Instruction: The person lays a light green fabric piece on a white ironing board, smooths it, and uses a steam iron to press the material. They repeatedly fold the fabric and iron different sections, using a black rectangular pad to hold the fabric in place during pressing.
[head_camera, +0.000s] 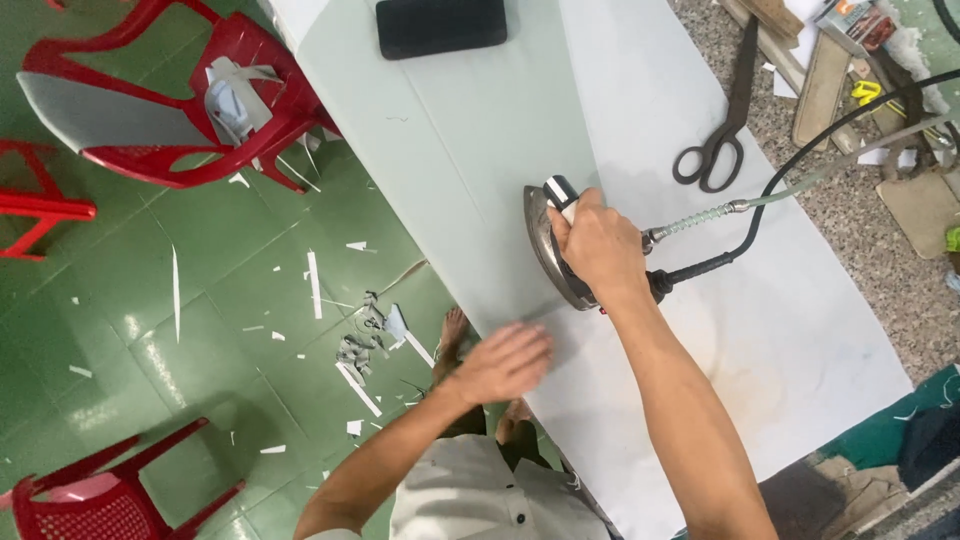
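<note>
this is looking like a tailoring workshop: a steam iron (556, 243) is pressing pale fabric (470, 160) on a long table, large shears (722, 120) are lying nearby, and cloth scraps (362, 345) are littering the green floor (200, 250) beside red plastic chairs (170, 95).

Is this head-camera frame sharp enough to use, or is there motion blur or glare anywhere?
Head view: the left hand is smeared by motion blur as it lies flat on the pale cloth; the right hand gripping the iron is sharp. Light is even and soft, with faint shadows. Mild glare shows on the green floor tiles. Straight edges bend slightly, which suggests a wide lens.
</note>
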